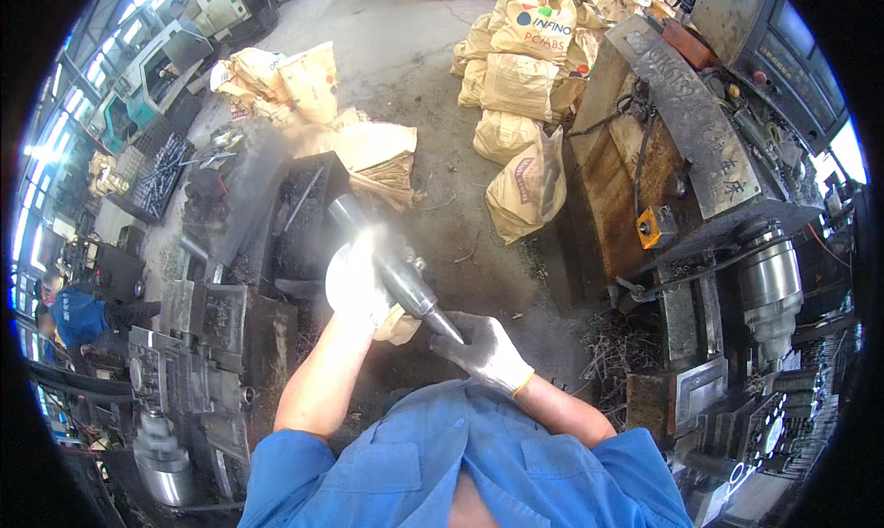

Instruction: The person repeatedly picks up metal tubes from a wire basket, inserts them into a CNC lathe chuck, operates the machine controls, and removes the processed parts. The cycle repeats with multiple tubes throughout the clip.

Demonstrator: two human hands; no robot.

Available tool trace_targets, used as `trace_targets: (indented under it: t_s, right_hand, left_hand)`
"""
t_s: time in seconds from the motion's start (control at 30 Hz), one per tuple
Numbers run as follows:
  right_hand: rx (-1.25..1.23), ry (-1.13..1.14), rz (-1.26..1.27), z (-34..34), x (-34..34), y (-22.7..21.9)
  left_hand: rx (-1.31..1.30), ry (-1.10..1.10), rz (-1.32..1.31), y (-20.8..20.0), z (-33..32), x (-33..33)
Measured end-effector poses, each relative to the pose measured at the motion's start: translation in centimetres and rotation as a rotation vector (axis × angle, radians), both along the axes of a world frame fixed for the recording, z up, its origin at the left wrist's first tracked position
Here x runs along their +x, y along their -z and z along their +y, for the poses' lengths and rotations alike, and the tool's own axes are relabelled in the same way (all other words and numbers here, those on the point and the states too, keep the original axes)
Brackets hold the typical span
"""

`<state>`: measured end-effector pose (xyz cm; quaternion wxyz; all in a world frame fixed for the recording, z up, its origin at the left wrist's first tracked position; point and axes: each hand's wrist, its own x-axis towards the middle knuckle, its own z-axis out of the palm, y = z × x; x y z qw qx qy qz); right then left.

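Note:
A grey stepped metal shaft (402,278) slants across in front of my body, its thick end up and to the left, its thin end down and to the right. My left hand (355,281), in a white glove blurred by glare, is closed around the thick part from the left side. The fingers of my right hand (486,351), gloved in white with a dark coating, wrap around the thin lower end. Below the shaft, beside my left hand, shows a pale tan piece (398,327) whose kind I cannot make out.
Lathes stand close on both sides, one with a chuck (772,284) at right. Stacked paper sacks (520,86) and a crumpled sack pile (368,146) lie ahead. Metal shavings (622,348) cover the floor at right. A person in blue (78,316) is at far left.

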<state>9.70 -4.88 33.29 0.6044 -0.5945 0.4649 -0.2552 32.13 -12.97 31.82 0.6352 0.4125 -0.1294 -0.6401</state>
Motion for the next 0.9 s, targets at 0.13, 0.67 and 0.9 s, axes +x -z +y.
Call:
trace_targets:
  t_s: [0.13,0.67,0.9]
  right_hand:
    - [-0.063,0.065,-0.039,0.8,0.2,1.0]
    - [-0.092,-0.006,0.009,-0.7,-0.2,1.4]
    - [-0.095,0.024,0.054,-0.6,0.6,2.0]
  left_hand:
    - [0.024,-0.103,-0.039,0.2,0.3,-0.8]
    - [0.065,-0.091,-0.015,-1.1,0.4,-1.8]
    - [0.073,-0.12,0.022,0.0,0.1,-1.1]
